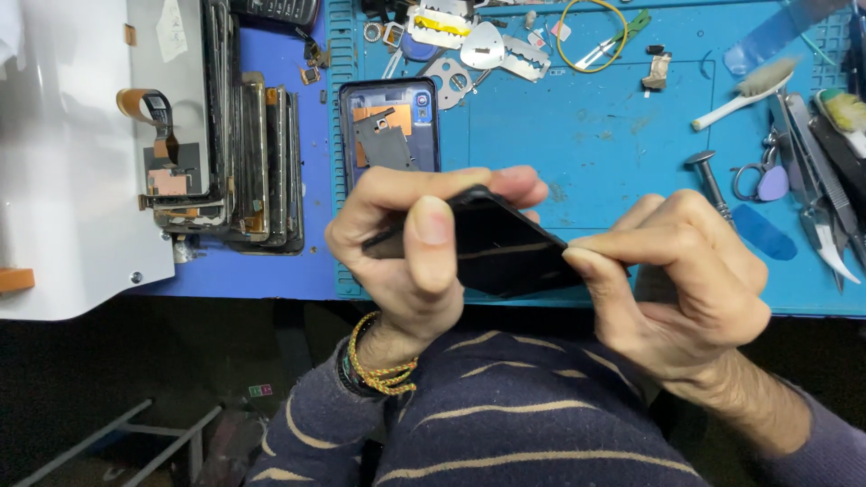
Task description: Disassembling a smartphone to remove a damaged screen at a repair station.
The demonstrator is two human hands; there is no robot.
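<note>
Black phone [492, 243] clasped in left hand [406, 248] grip, right hand [677, 280] pinching its edge

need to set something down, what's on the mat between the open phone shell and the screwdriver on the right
In the head view, the blue mat between the open phone shell and the screwdriver is bare apart from smudges; the clutter lies further up.

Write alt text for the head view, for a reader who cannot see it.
Two bare hands hold a flat black phone panel above a blue work mat: the left hand grips it, the right hand pinches its edge. An opened blue phone frame lies behind.
</note>
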